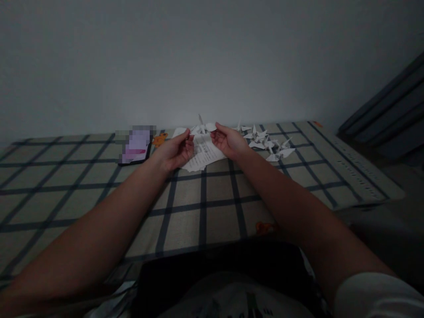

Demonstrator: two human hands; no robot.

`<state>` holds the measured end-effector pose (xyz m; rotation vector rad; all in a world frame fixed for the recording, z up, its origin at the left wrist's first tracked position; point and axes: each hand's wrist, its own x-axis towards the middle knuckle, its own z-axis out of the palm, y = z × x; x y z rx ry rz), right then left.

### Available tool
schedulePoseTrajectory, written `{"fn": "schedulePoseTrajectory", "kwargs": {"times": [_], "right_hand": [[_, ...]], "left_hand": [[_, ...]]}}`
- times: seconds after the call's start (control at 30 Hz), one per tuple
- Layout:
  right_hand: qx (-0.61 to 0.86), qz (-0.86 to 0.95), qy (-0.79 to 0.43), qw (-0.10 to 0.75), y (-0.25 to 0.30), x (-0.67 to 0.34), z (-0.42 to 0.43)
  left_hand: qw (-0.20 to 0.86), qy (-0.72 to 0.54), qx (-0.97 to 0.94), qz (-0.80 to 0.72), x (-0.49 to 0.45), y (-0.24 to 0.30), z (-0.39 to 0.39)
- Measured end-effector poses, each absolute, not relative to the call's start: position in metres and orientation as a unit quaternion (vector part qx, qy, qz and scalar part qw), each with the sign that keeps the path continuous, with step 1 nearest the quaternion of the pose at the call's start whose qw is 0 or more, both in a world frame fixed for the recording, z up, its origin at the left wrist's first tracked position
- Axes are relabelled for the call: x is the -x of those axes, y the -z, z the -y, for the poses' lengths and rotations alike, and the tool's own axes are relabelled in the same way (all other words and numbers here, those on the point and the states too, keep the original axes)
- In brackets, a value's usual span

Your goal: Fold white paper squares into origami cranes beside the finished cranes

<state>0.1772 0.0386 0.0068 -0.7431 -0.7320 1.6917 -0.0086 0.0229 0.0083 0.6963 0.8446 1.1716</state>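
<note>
Centre frame, the left hand point(175, 152) and right hand point(228, 141) each pinch a wing of a paper crane point(204, 128), which looks nearly shaped. Finished cranes point(268, 143) lie just right; unfolded sheets point(203, 157) sit beneath the hands.

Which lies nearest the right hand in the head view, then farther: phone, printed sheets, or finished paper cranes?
1. printed sheets, just beneath the right hand.
2. finished paper cranes, to its right.
3. phone, far left.
</note>
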Motion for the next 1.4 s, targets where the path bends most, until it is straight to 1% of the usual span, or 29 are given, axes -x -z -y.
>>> {"fn": "schedulePoseTrajectory", "kwargs": {"times": [0.13, 0.23, 0.37, 0.43, 0.47, 0.53, 0.6, 0.67, 0.8, 0.87, 0.93, 1.0, 1.07, 1.1, 1.2, 1.27, 1.33, 1.4], "right_hand": [[0.297, 0.317, -0.707, 0.558, -0.005, -0.179, -0.037], [0.341, 0.305, -0.673, 0.582, -0.003, -0.180, -0.038], [0.418, 0.355, -0.583, 0.599, 0.001, -0.179, -0.043], [0.480, 0.378, -0.523, 0.595, 0.004, -0.179, -0.044], [0.499, 0.417, -0.486, 0.584, 0.005, -0.179, -0.044], [0.492, 0.544, -0.421, 0.533, 0.007, -0.179, -0.039], [0.442, 0.690, -0.323, 0.474, 0.006, -0.177, -0.031], [0.386, 0.801, -0.247, 0.385, 0.004, -0.174, -0.020], [0.309, 0.902, -0.183, 0.241, -0.001, -0.167, -0.003], [0.308, 0.912, -0.169, 0.210, 0.000, -0.165, -0.002], [0.306, 0.916, -0.166, 0.197, 0.004, -0.164, -0.005], [0.308, 0.919, -0.151, 0.193, 0.011, -0.163, -0.011], [0.319, 0.916, -0.128, 0.207, 0.018, -0.161, -0.017], [0.332, 0.909, -0.126, 0.218, 0.020, -0.160, -0.019], [0.330, 0.909, -0.139, 0.213, 0.020, -0.159, -0.023], [0.320, 0.908, -0.150, 0.225, 0.015, -0.159, -0.022], [0.296, 0.914, -0.188, 0.204, 0.009, -0.161, -0.019], [0.311, 0.909, -0.185, 0.205, 0.005, -0.162, -0.016]], "left_hand": [[0.713, -0.523, -0.300, -0.357, 0.008, -0.010, -0.017], [0.702, -0.528, -0.292, -0.378, 0.007, -0.011, -0.012], [0.677, -0.540, -0.290, -0.407, 0.004, -0.018, -0.004], [0.654, -0.564, -0.283, -0.416, 0.002, -0.025, -0.001], [0.636, -0.583, -0.284, -0.418, 0.001, -0.029, 0.001], [0.614, -0.603, -0.292, -0.418, -0.003, -0.037, 0.003], [0.610, -0.597, -0.309, -0.419, -0.010, -0.045, 0.005], [0.615, -0.575, -0.333, -0.426, -0.018, -0.052, 0.005], [0.609, -0.520, -0.399, -0.447, -0.036, -0.060, -0.003], [0.609, -0.465, -0.444, -0.464, -0.045, -0.061, -0.010], [0.603, -0.419, -0.483, -0.477, -0.056, -0.059, -0.020], [0.593, -0.400, -0.510, -0.478, -0.068, -0.055, -0.031], [0.571, -0.371, -0.546, -0.488, -0.080, -0.049, -0.041], [0.556, -0.356, -0.563, -0.498, -0.085, -0.047, -0.046], [0.523, -0.317, -0.589, -0.528, -0.095, -0.044, -0.055], [0.519, -0.307, -0.592, -0.534, -0.098, -0.045, -0.057], [0.513, -0.308, -0.594, -0.538, -0.100, -0.047, -0.057], [0.504, -0.318, -0.599, -0.536, -0.101, -0.048, -0.054]]}}
